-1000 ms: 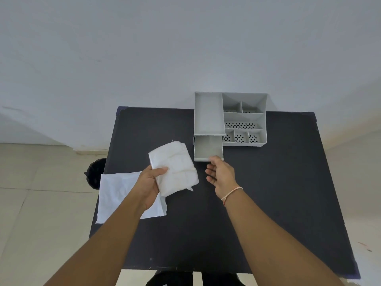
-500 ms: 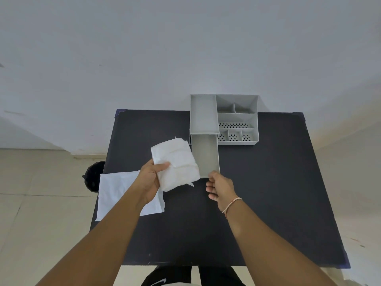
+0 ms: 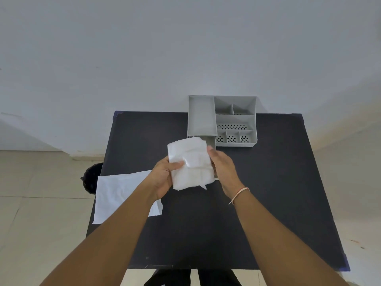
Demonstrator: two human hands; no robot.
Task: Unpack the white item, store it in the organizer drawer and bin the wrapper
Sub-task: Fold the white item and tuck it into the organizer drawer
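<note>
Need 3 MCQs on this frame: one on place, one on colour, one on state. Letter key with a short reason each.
1. Where does the flat wrapper lie?
A. Inside the organizer
B. On the table's left edge, overhanging it
C. On the floor at right

2. What colour is the organizer?
A. Light grey
B. Red
C. Black

3. What state is the white item in?
A. Lying untouched on the table
B. Shut away inside the closed drawer
C. Held by both hands above the pulled-out drawer

Key:
1 B, the sheet rests on the black table and juts past its left side.
2 A, its walls and compartments are pale grey.
3 C, the left hand and right hand grip it from each side, and the drawer shows open behind it.
</note>
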